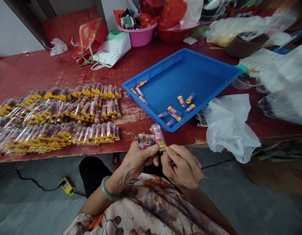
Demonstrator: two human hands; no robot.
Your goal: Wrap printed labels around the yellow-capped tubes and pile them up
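My left hand (138, 155), with a green bangle at its wrist, is closed on a small printed packet (145, 140) and also steadies a clear tube with a yellow end (158, 135). At the tube's lower end the fingers of my right hand (181, 164) pinch, just in front of the table's edge. The tube leans slightly, its printed pink and white insert showing through. Just beyond my hands stands a blue tray (202, 75) with several loose yellow-capped tubes (174, 112) lying in its near and left parts.
Rows of stacked yellow-capped tubes (60, 114) cover the left of the red table (55, 68). A crumpled white plastic bag (231, 127) hangs over the front edge at right. Behind stand a pink basin (141, 37), a red bag (91, 37) and a white bag (114, 49).
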